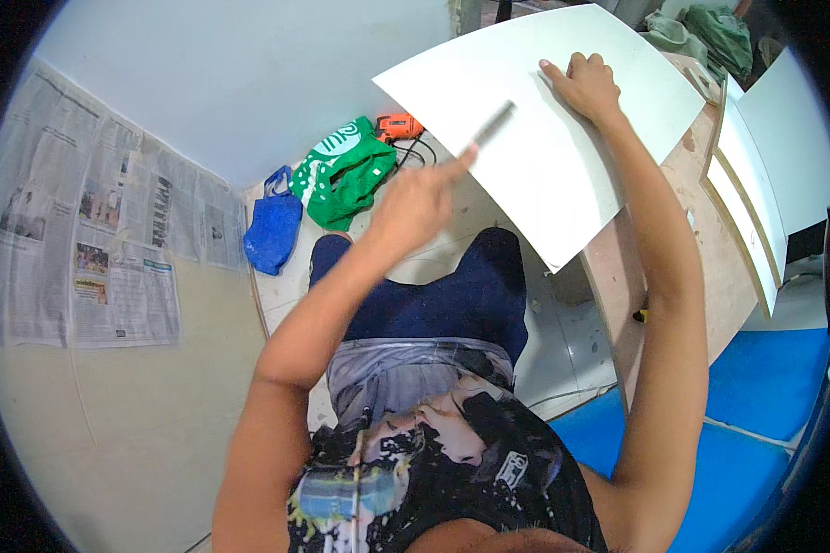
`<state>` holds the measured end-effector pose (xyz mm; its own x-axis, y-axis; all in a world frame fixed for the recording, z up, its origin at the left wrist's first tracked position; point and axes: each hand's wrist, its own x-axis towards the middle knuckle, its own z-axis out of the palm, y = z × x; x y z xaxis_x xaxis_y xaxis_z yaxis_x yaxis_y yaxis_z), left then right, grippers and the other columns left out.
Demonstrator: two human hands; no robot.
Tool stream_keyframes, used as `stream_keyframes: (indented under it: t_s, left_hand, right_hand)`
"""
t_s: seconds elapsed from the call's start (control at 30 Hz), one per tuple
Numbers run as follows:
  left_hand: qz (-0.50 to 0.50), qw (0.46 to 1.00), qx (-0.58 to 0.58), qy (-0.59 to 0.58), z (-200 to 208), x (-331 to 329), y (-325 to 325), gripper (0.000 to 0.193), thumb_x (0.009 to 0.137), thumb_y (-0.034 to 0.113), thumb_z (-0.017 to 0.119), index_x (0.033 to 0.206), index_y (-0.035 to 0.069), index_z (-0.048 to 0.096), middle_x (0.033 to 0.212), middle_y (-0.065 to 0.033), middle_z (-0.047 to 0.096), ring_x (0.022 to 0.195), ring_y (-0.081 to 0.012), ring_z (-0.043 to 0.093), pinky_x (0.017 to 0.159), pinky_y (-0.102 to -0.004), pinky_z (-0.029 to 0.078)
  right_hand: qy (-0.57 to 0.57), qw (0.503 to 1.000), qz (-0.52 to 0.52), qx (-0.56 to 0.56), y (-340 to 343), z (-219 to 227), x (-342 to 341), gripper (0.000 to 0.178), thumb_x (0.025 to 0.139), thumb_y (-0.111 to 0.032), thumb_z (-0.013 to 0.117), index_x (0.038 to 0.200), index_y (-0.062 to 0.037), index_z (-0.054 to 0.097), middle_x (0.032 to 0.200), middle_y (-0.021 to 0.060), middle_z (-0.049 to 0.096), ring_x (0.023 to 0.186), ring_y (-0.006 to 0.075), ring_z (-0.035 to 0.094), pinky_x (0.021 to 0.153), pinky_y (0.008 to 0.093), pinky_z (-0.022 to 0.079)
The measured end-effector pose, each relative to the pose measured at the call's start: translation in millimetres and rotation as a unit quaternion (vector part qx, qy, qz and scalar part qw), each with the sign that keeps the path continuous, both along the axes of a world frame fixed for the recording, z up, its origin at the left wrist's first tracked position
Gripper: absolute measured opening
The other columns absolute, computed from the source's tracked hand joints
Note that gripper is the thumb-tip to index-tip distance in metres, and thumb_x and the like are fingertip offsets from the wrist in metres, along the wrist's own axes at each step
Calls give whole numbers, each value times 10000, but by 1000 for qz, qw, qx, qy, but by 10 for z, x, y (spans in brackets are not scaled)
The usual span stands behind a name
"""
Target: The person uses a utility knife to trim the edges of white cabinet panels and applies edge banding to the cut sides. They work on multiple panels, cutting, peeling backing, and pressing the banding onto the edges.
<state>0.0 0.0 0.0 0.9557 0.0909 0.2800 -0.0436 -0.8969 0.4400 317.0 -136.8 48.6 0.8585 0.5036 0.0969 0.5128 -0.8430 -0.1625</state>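
Observation:
A large white sheet (563,166) lies tilted over the edge of a wooden workbench (710,276). My right hand (586,85) rests flat on its upper part, fingers spread, pressing it down. My left hand (415,205) is shut on a thin grey metal tool (494,123), blurred, whose tip lies over the sheet's left part. Which kind of tool it is I cannot tell.
On the floor lie a green bag (341,175), a blue bag (272,226) and an orange power drill (397,126) with its cord. Newspaper (92,240) covers the wall at left. White panels (775,157) stand at right, blue mats (765,378) below them.

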Motion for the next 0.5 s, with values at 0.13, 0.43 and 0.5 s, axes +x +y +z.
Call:
stream_keyframes:
  t_s: [0.13, 0.43, 0.5]
  left_hand:
    - [-38, 996, -87, -1, 18, -560, -455, 494, 943, 64, 475, 1410, 217, 528, 709, -238, 585, 597, -346, 609, 610, -443, 506]
    - [2, 1000, -17, -25, 84, -310, 2, 508, 893, 6, 501, 1351, 205, 594, 697, -244, 582, 624, -349, 630, 640, -438, 511]
    - [-60, 987, -148, 28, 89, -772, -185, 487, 904, 33, 500, 1355, 194, 591, 694, -244, 580, 630, -348, 635, 654, -439, 512]
  right_hand:
    - [-140, 989, -32, -29, -112, -281, -22, 763, 902, -664, 450, 1401, -88, 499, 1403, 233, 456, 1289, 369, 445, 1016, 636, 325]
    - [-91, 995, -7, -50, 76, -405, 96, 785, 897, -730, 319, 1508, -238, 365, 1586, 133, 268, 1466, 404, 199, 1126, 697, 119]
    - [-89, 995, -5, -49, 57, -406, 63, 795, 893, -735, 322, 1512, -237, 356, 1583, 140, 273, 1463, 406, 204, 1125, 699, 117]
